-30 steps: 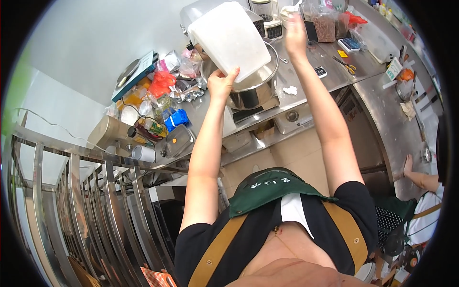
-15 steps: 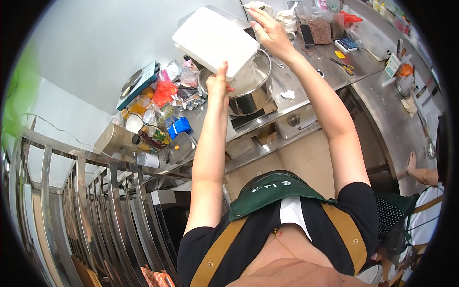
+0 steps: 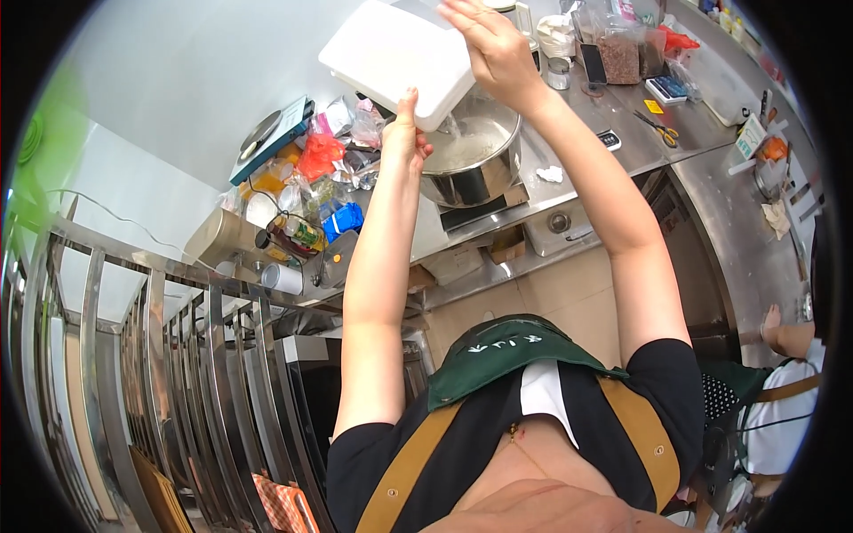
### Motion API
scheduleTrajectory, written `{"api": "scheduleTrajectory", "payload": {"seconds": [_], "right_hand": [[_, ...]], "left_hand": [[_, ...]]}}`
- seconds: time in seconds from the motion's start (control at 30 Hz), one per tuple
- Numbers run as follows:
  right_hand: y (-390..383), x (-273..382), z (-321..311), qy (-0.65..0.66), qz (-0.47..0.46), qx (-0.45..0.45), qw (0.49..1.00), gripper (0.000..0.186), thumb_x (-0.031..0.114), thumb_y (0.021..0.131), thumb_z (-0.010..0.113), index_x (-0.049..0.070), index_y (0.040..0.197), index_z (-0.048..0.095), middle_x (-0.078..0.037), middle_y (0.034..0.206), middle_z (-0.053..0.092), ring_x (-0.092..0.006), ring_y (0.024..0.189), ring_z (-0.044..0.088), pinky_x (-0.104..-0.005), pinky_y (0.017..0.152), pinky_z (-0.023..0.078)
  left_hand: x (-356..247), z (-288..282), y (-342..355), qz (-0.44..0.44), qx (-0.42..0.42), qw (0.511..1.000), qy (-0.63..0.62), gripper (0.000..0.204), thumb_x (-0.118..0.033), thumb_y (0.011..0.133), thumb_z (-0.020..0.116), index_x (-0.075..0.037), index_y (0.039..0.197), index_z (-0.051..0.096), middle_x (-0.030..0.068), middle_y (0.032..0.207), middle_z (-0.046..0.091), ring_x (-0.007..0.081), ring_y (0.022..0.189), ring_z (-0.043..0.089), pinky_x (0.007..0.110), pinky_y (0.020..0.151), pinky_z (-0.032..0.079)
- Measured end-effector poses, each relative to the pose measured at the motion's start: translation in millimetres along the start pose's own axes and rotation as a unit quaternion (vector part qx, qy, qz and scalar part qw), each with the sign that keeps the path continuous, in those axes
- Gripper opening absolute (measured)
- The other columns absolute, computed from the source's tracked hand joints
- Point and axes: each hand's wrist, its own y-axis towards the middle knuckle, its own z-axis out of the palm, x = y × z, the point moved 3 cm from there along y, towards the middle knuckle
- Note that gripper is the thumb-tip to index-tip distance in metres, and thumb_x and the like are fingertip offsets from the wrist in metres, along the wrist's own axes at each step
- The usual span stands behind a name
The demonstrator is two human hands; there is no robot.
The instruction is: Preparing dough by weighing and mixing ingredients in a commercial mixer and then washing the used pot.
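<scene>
A white rectangular plastic container [image 3: 395,62] is tipped over a large round steel bowl [image 3: 471,184] on the counter. My left hand [image 3: 406,138] grips its near corner, thumb on the outer face. Below the container, pale stuff shows falling toward the bowl; I cannot tell whether it is powder or liquid. The bowl's far left part is hidden behind the container. My right hand [image 3: 498,58] is raised at the container's right side, fingers stretched out and slightly blurred, holding nothing. Whether it touches the container I cannot tell.
Left of the bowl lie plastic bags, a red bag [image 3: 320,157], a blue packet [image 3: 342,220] and a teal scale [image 3: 274,138]. Scissors [image 3: 657,129] and a phone [image 3: 593,64] lie to the right. A metal rack [image 3: 153,373] stands at left; another person's arm [image 3: 789,338] is at right.
The container has moved up and away from me, uncovering more of the bowl's inside. My right hand has shifted slightly up and left. The whole view has turned a little.
</scene>
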Motion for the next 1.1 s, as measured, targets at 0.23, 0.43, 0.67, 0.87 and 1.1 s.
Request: {"api": "scheduleTrajectory", "payload": {"seconds": [0.23,0.43,0.67,0.87,1.1], "right_hand": [[9,5,12,-0.034,-0.104,0.06,0.992,0.042,-0.002,0.07,0.048,0.001,0.112,0.05,-0.009,0.122,0.045,-0.0217,0.115,0.041,-0.0352,0.096,0.034],[-19,9,34,-0.065,-0.167,0.247,0.952,0.038,-0.002,0.07,0.049,-0.001,0.108,0.052,-0.013,0.12,0.047,-0.0251,0.113,0.043,-0.0355,0.093,0.037],[-54,5,28,-0.006,-0.08,0.195,0.978,0.037,-0.002,0.071,0.047,-0.001,0.108,0.052,-0.014,0.118,0.048,-0.0251,0.113,0.044,-0.0351,0.096,0.034],[-81,-32,-67,0.158,0.279,-0.04,0.946,0.023,0.008,0.083,0.048,0.0,0.104,0.054,-0.011,0.095,0.058,-0.0164,0.089,0.056,-0.026,0.075,0.045],[-241,-70,-196,0.267,0.698,-0.124,0.653,0.064,0.059,0.084,0.022,0.008,0.115,0.044,-0.002,0.077,0.058,-0.0065,0.049,0.048,-0.0184,0.037,0.036]], "left_hand": [[6,3,5,0.005,0.02,1.0,-0.019,0.051,-0.055,0.063,0.063,-0.007,0.069,0.049,-0.0032,0.053,0.035,0.0071,0.04,0.03,0.023,0.036,0.028],[12,1,-4,0.007,0.002,1.0,-0.019,0.049,-0.053,0.064,0.064,-0.006,0.067,0.049,-0.0035,0.048,0.033,0.0076,0.038,0.031,0.023,0.035,0.027],[21,7,-16,0.107,-0.035,0.989,0.093,0.053,-0.046,0.064,0.068,0.003,0.079,0.051,-0.0005,0.053,0.042,0.0088,0.039,0.037,0.022,0.034,0.03],[17,56,-46,0.403,-0.074,0.823,0.394,0.064,-0.029,0.05,0.08,0.007,0.089,0.045,0.0161,0.088,0.043,0.027,0.084,0.047,0.036,0.07,0.041],[100,161,-51,0.525,0.197,0.691,0.456,0.071,-0.009,0.049,0.074,-0.002,0.111,0.039,0.0186,0.108,0.038,0.035,0.089,0.047,0.039,0.071,0.045]]}}
